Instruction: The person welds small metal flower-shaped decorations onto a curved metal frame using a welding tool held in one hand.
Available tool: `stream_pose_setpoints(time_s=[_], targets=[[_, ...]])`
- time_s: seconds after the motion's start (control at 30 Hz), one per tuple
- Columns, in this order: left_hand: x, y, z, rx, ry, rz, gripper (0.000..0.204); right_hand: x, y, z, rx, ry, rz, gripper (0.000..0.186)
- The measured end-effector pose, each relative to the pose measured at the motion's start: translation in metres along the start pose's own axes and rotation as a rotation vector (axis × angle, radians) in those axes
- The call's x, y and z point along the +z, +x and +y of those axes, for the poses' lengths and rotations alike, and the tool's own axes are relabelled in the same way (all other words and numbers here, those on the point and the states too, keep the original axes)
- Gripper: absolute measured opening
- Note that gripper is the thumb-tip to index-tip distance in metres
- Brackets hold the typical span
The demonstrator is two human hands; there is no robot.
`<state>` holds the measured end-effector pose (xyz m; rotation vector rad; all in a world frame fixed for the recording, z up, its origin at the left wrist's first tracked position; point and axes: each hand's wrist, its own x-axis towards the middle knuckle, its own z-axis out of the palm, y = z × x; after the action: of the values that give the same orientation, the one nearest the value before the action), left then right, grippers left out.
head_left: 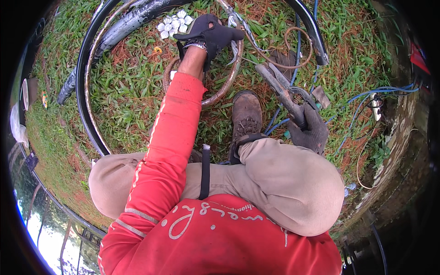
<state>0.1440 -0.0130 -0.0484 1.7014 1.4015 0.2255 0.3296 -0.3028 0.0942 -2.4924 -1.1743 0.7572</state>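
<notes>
My left hand, in a black glove, is closed at a rusty curled metal bar, one digit stretched across it to the right. The fingers' undersides are hidden. In its dark grey glove, my right hand is wrapped round the handle of a welding electrode holder. A thin rod leads from the holder's jaws toward the curled bar. Beside the left hand lie white metal flowers. A smaller rusty loop of bar curves above the holder.
A large black curved tube arcs along the left, beside a scuffed grey pipe. Blue cables cross the grass to a white power strip near the wall edge. My boot stands between the hands.
</notes>
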Motion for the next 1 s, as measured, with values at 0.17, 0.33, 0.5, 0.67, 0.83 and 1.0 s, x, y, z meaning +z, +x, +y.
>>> stream_pose_setpoints(time_s=[0.17, 0.33, 0.5, 0.67, 0.83, 1.0], targets=[[-0.003, 0.001, -0.008, -0.044, -0.027, -0.002, 0.067, 0.0, 0.003, -0.005, -0.007, -0.05, -0.031, 0.034], [0.025, 0.048, -0.077, 0.125, -0.249, 0.084, 0.045, 0.002, 0.004, 0.001, -0.093, -0.046, -0.004, 0.034], [0.041, 0.066, -0.089, 0.249, 0.041, 0.158, 0.034, 0.005, 0.001, 0.003, -0.077, -0.026, 0.021, 0.035], [0.026, 0.041, -0.063, 0.202, -0.002, 0.086, 0.036, 0.001, 0.006, -0.005, -0.037, -0.1, -0.057, 0.031], [-0.005, 0.002, 0.004, 0.003, 0.079, -0.077, 0.038, 0.0, 0.005, -0.002, 0.012, -0.016, -0.046, 0.032], [0.018, 0.044, -0.066, 0.206, -0.235, 0.11, 0.045, 0.003, 0.008, -0.008, 0.003, -0.011, -0.064, 0.031]])
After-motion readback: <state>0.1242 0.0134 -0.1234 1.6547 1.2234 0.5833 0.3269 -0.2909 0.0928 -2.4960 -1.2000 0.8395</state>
